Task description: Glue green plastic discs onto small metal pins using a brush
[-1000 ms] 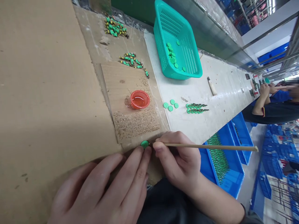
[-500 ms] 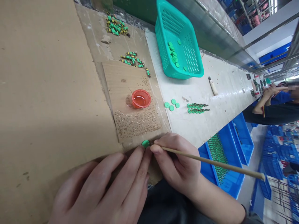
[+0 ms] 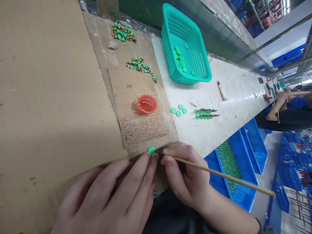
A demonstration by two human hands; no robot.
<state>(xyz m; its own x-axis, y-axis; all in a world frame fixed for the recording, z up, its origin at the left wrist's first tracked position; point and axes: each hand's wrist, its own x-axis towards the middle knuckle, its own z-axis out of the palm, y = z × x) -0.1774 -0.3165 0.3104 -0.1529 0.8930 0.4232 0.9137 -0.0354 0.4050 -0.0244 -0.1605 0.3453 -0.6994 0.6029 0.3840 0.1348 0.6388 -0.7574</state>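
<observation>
Wooden stick (image 3: 224,176): who has it, and which way does it run?

– The right hand (image 3: 187,175) has it. The fingers (image 3: 168,159) are pinched closed around one end, so that tip is hidden. The long axis runs from the pinch out to the person's right and slightly toward them, past the worktop (image 3: 219,130) edge and over a blue bin (image 3: 246,182). The gripped end aims left at a small green disc (image 3: 151,150).

Where is the disc, and what is the left hand doing?

– The disc lies flat on brown cardboard (image 3: 48,97) at the near edge, just beside the pinch. The left hand (image 3: 114,198) rests palm down, fingers (image 3: 147,159) stretched out and close together, grasping nothing, their tips at the disc's near side.

What lies farther out?

– Beyond the disc is a smaller cardboard piece strewn with tiny beads (image 3: 143,126) and carrying a red cup (image 3: 146,104) of liquid. To its right are three loose green discs (image 3: 178,110), then two short rows of green pieces (image 3: 206,113). Farther back stands a teal basket (image 3: 202,65) holding more discs. Another person's arm (image 3: 275,107) shows at the far right.
</observation>
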